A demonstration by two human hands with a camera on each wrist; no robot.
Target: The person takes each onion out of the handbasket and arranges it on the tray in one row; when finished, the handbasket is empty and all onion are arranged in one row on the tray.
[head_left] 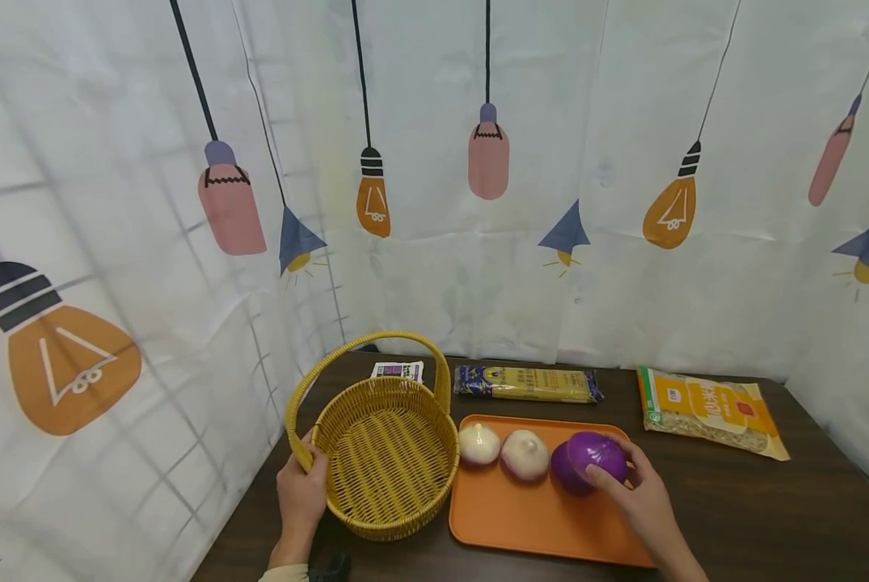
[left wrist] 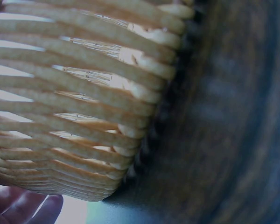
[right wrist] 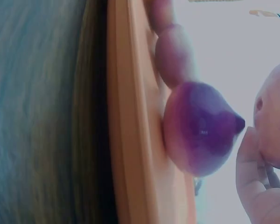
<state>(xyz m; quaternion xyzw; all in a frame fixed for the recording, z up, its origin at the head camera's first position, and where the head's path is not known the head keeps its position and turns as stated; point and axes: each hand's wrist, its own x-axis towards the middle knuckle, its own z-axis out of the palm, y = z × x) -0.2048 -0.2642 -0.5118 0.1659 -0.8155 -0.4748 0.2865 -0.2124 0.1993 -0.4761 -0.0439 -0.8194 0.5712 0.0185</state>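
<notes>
In the head view my left hand (head_left: pixel 303 489) grips the yellow woven basket (head_left: pixel 386 529) at its left rim, by the foot of its arched handle (head_left: pixel 296 404). The basket stands upright with nothing in it. My right hand (head_left: pixel 641 485) holds a glossy purple onion (head_left: pixel 597 454), raised above another purple onion (head_left: pixel 567 473) on the orange tray (head_left: pixel 521 525). That lower onion (right wrist: pixel 200 130) shows a pointed tip in the right wrist view, apart from the held one (right wrist: pixel 275 116). Two white-topped, purple-bottomed turnips (head_left: pixel 479 444) lie left of it on the tray.
Behind the tray lies a long pack of noodles (head_left: pixel 529 383). A yellow-and-orange bag of grain (head_left: pixel 710 411) is at the back right. Behind the basket sits a small white packet (head_left: pixel 398 370). A lamp-patterned curtain (head_left: pixel 434 283) hangs behind the dark table (head_left: pixel 769 517).
</notes>
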